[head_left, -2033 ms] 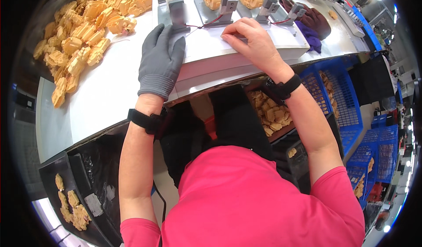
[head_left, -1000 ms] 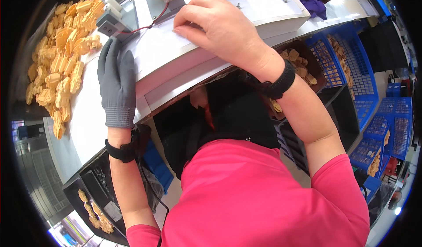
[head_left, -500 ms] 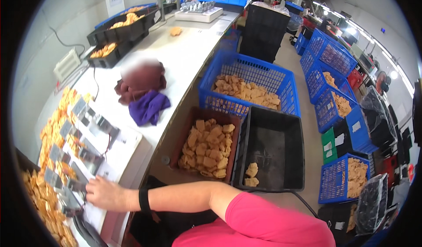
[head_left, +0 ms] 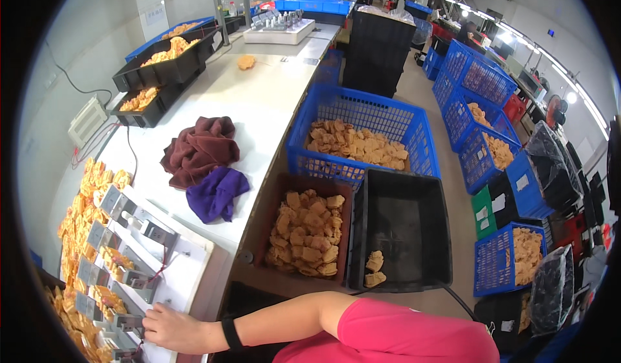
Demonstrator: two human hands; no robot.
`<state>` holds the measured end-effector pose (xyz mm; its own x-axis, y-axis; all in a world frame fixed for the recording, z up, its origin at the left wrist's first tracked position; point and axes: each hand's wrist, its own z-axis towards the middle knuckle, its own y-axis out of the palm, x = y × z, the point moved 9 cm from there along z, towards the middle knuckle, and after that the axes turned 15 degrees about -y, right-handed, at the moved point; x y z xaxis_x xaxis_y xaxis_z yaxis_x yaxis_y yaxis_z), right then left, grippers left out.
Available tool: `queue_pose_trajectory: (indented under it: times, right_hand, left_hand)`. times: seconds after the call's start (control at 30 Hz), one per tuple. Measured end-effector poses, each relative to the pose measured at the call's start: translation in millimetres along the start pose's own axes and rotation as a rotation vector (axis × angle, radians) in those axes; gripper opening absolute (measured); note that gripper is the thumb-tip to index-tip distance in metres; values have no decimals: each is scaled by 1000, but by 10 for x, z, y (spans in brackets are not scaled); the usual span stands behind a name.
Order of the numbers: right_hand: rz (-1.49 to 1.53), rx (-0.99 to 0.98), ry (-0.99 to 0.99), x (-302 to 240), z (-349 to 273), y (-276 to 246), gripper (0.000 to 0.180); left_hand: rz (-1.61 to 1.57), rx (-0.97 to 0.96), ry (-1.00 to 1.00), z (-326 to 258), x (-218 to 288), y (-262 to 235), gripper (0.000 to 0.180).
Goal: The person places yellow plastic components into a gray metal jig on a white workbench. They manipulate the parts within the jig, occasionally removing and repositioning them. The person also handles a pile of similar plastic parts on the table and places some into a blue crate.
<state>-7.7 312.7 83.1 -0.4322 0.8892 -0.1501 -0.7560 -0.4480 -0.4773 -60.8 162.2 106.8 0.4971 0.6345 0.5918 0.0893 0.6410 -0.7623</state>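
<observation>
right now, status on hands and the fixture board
Right hand resting open on white fixture board, fingers at a metal clamp. Left hand out of view. Nothing blocking.

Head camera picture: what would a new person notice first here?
Probably the big blue basket of yellow-orange parts beside the white table, with a brown bin of the same parts in front of it. Next, the bare right hand at lower left, touching the fixture board.

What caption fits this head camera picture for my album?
A bare hand touches a white fixture board beside orange parts, with crates nearby.
</observation>
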Motion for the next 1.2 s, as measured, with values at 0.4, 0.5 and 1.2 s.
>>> queue_pose_trajectory:
  times: [0.4,0.5,1.2]
  right_hand:
    - [84,-37,28,41,68,-196,21]
    - [86,-73,35,40,64,-207,21]
    - [92,-81,50,52,60,-179,20]
  left_hand:
    - [-191,15,-118,-7,-490,-12,54]
    - [-208,47,-146,-26,-482,-17,55]
    - [-187,76,-145,-14,-418,-39,51]
